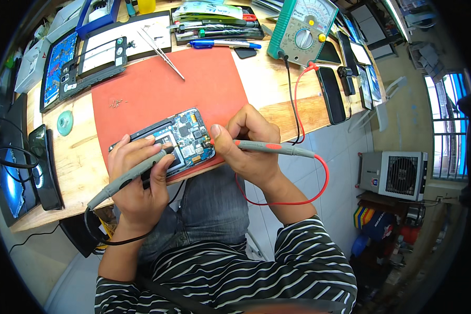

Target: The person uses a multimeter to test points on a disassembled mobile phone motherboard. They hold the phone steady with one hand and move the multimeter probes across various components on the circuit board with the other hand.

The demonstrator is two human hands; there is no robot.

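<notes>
An opened smartphone (186, 137) with its circuit board bare lies at the near edge of an orange-red mat (209, 70). My left hand (137, 170) is closed round a grey-and-black test probe (125, 179) whose black cable hangs below; its fingers also rest over the phone's left part. My right hand (248, 144) pinches a grey-and-red test probe (275, 148) with a red cable. Both probe tips point at the board; whether they touch it I cannot tell. A green-cased analog multimeter (302, 32) stands at the far right, with a black and a red lead plugged in.
Tweezers (161, 52) and small screws (118, 103) lie on the mat. Behind are a phone frame (94, 65), a tool tray (217, 23) and a blue pen (225, 44). A black phone (331, 94) lies at right, a green disc (65, 123) at left.
</notes>
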